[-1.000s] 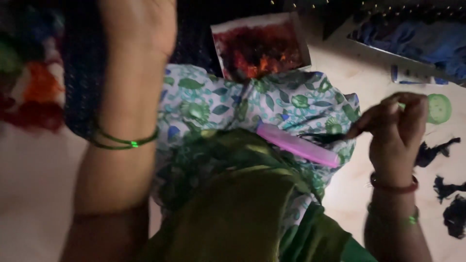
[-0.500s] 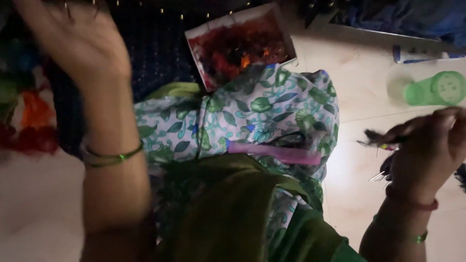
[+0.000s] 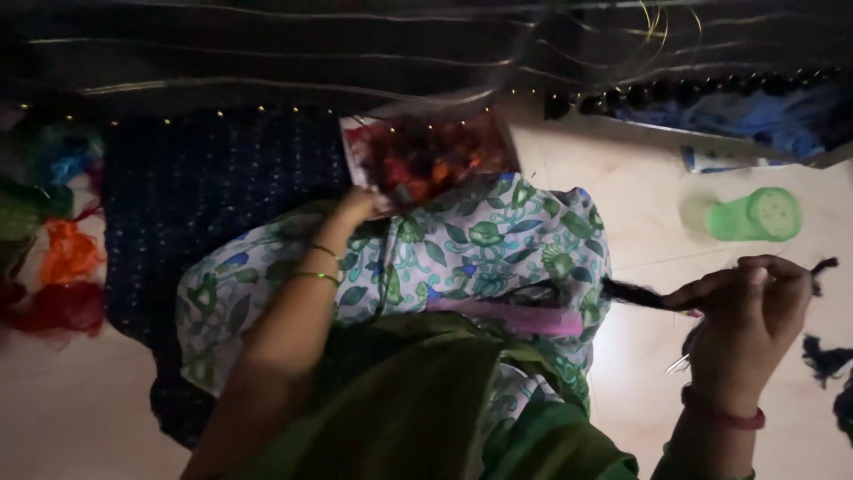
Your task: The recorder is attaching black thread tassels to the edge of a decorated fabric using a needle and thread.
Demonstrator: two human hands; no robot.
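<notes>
In the head view the person is sitting on a pale floor [image 3: 649, 356] with a leaf-printed cloth [image 3: 480, 249] spread over the lap; a pink comb [image 3: 506, 316] is lying across the near edge of that cloth, just left of the right hand.

The right hand [image 3: 746, 311] is hovering over the floor on the right side; its fingers [image 3: 711, 289] are closing in a pinch on a dark tuft of fibre [image 3: 635, 293], which is sticking out leftward toward the cloth; a thin shiny needle-like piece [image 3: 680, 363] is poking out below the palm, though how it is being held is too dim to tell; a red bangle [image 3: 724, 413] is circling the wrist.

The left hand [image 3: 360, 206] is reaching far across the lap to a clear packet of red and orange scraps [image 3: 426, 156]; its fingers are touching the packet's near left corner, but whether they are closing on it cannot be told; thin green bangles [image 3: 318, 265] are sitting on that wrist.

A green plastic bottle [image 3: 755, 215] is lying on its side on the floor, far from the right hand; dark fibre bits [image 3: 826, 360] are lying at the right edge; a dark blue beaded fabric [image 3: 204, 204] is stretching to the left, with bright coloured tufts [image 3: 62, 267] beside it.
</notes>
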